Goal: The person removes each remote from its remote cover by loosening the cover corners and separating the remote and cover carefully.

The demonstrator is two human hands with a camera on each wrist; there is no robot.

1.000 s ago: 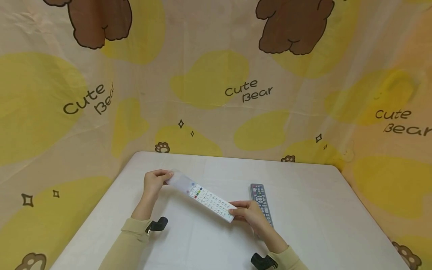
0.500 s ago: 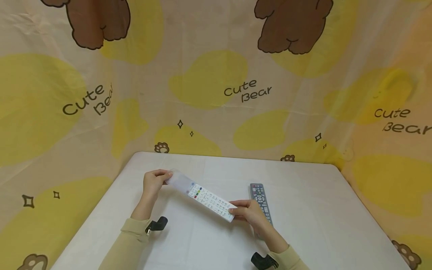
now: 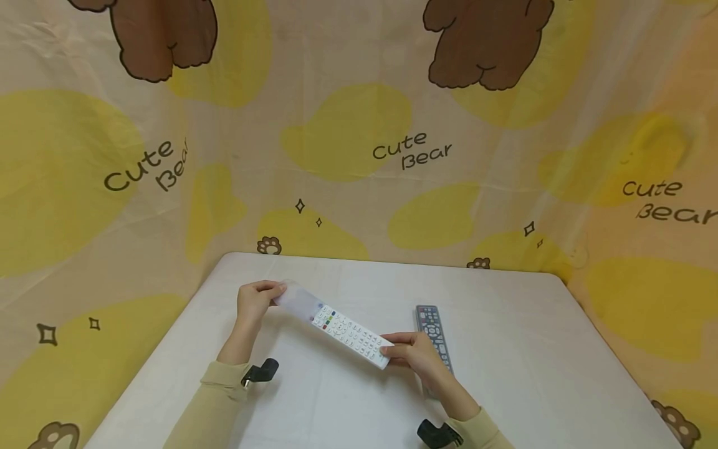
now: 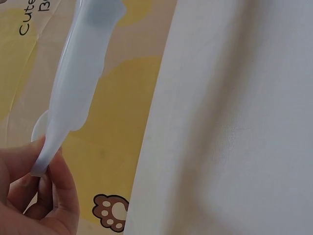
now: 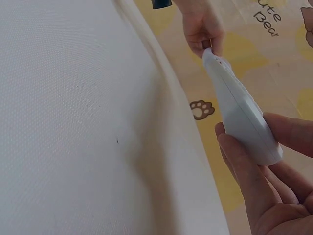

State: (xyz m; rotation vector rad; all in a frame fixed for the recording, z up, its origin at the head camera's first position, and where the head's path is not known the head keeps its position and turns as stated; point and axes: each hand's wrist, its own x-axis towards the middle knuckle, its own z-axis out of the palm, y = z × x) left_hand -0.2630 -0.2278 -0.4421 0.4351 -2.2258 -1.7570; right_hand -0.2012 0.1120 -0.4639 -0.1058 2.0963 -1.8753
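A white remote control with rows of buttons is held slantwise above the table, its far end inside a translucent sleeve. My left hand pinches the sleeve's free end between thumb and fingers; the left wrist view shows the thin sleeve narrowing into that pinch. At the remote's near end, my right hand grips it with thumb on top and fingers beneath. The right wrist view shows the remote's white side between thumb and fingers. How far the sleeve reaches along the remote is hard to tell.
A dark grey remote lies on the white table, partly hidden behind my right hand. A patterned yellow and beige cloth hangs beyond the table's far edge. Black wrist cameras are strapped at both cuffs.
Almost nothing differs. Both hands keep their holds on the sleeve and white remote, and my left hand has shifted very slightly to the left.
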